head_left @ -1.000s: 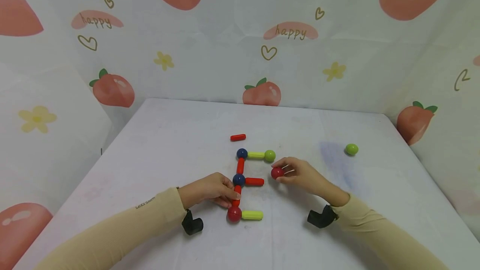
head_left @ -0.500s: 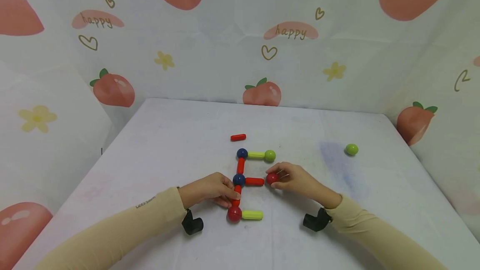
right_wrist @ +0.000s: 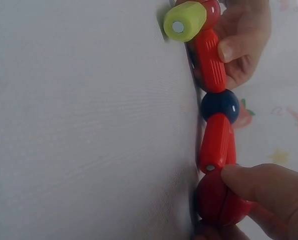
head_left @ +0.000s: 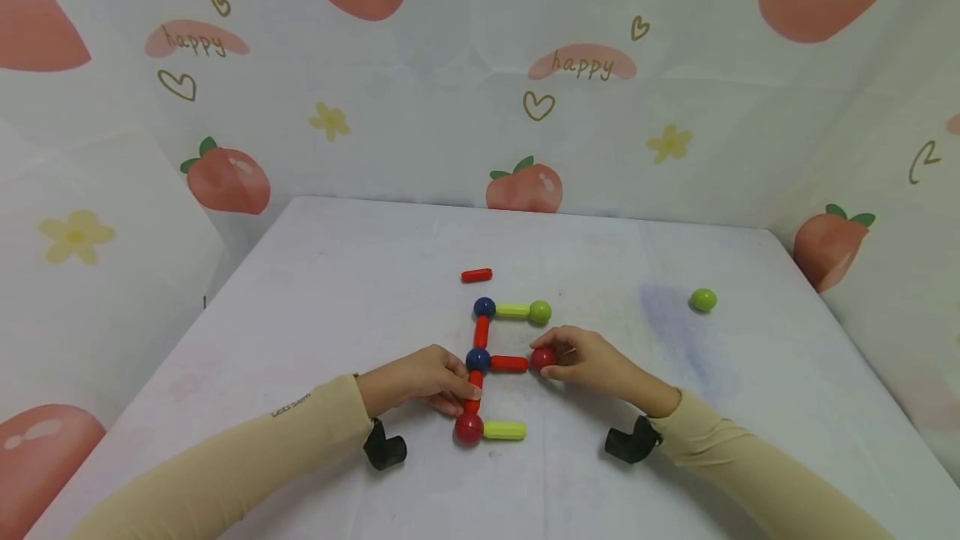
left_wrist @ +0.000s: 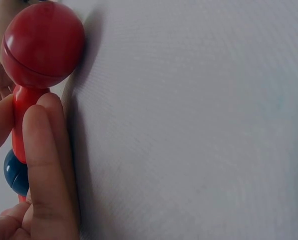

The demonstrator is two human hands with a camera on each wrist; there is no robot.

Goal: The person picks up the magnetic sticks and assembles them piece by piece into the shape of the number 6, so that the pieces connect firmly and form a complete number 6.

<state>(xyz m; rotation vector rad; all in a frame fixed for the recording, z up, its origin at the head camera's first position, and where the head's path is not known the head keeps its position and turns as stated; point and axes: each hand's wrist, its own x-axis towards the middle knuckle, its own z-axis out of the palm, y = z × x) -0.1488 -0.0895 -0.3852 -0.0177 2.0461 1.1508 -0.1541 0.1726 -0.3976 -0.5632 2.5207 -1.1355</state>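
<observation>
My left hand (head_left: 420,377) pinches a red magnetic rod (left_wrist: 20,132) between thumb and fingers. That rod joins a large red ball (head_left: 469,429) below to a blue ball (head_left: 477,360) above. With its fingertips, my right hand (head_left: 600,365) holds another red ball (head_left: 543,358) at the free end of a sideways red rod (head_left: 509,364); in the right wrist view this ball (right_wrist: 221,200) is right at the rod's tip. From the top blue ball (head_left: 484,307), a yellow-green rod (head_left: 512,311) runs to a green ball (head_left: 540,312). Another yellow-green rod (head_left: 505,431) extends from the bottom red ball.
A loose red rod (head_left: 476,275) lies behind the E-like shape on the white table (head_left: 360,273). Off to the right sits a loose green ball (head_left: 703,300). A fruit-patterned cloth (head_left: 435,107) hangs behind the table.
My right hand has brought its red ball left and slightly nearer, up to the end of the middle red rod. The left hand has stayed on its rod.
</observation>
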